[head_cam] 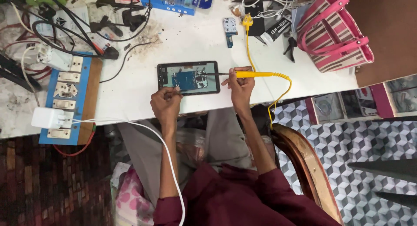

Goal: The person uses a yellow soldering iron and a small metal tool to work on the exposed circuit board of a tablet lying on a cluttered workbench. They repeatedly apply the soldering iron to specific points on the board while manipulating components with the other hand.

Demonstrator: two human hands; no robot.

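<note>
Two hands (166, 103) over tablet (189, 78); handbag (334, 32) right.

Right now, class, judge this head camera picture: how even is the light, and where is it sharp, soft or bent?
Head view: light is even and soft on the white table, with faint shadows; the opened tablet and yellow soldering iron in the right hand are fairly sharp; the left hand is slightly soft; table edges bow from wide-angle distortion; no strong glare.

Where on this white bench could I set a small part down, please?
Bare patches: left of the opened tablet toward the blue switchboard, and between the yellow soldering iron and the striped pink bag. The back edge is crowded with cables and parts.
</note>
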